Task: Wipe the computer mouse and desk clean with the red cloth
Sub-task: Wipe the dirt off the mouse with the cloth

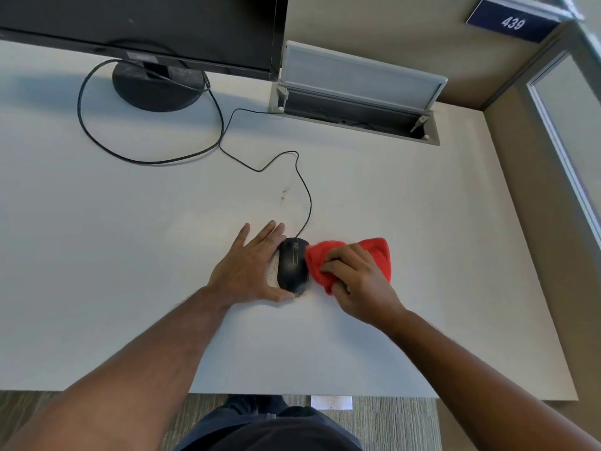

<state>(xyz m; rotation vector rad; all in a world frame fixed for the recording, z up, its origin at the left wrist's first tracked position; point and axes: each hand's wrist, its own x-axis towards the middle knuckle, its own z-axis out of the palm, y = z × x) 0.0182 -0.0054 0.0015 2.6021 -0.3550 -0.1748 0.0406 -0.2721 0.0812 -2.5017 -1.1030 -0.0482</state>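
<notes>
The left hand [250,265], flat and gripping nothing, braces the black mouse [292,265] on the white desk [130,239], apparently to steady it, while the right hand [357,284] presses the bunched red cloth [325,258] against its right flank.

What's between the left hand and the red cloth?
The mouse, in the head view: left hand against its left side, red cloth touching its right.

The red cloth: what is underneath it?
The red cloth lies bunched on the white desk beside the mouse, pressed by the right hand. Whatever lies directly beneath is covered.
</notes>
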